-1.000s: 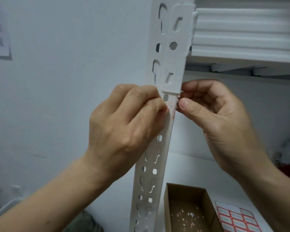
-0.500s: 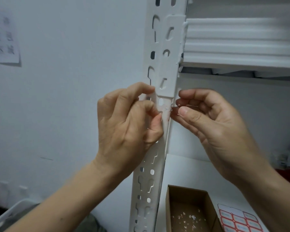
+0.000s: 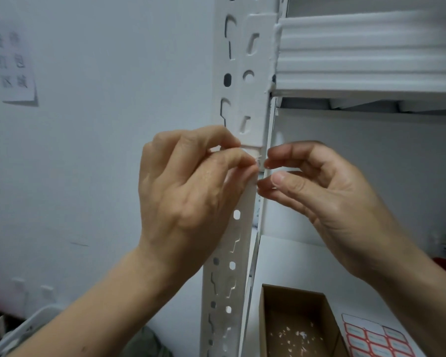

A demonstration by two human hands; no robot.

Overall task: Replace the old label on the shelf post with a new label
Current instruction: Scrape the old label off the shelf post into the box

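The white perforated shelf post (image 3: 238,228) runs up the middle of the head view. Just under its bracket sits a pinkish remnant of the old label (image 3: 252,152), with a torn white edge. My left hand (image 3: 188,202) is in front of the post, thumb and fingertips pinched on that torn edge. My right hand (image 3: 327,197) is on the post's right side, its index finger and thumb apart and close to the same spot, holding nothing I can see. A sheet of new red-bordered labels (image 3: 376,341) lies on the lower shelf at the bottom right.
A brown cardboard box (image 3: 294,296) with several paper scraps inside stands on the lower shelf board (image 3: 307,261) beside the post. A ribbed white shelf beam (image 3: 371,47) crosses the upper right. A paper note (image 3: 13,63) hangs on the left wall. A white basket rim (image 3: 23,328) shows at the bottom left.
My right thumb and index finger have come off the post edge and opened slightly. My left hand stays pinched at the label remnant. The view has shifted slightly.
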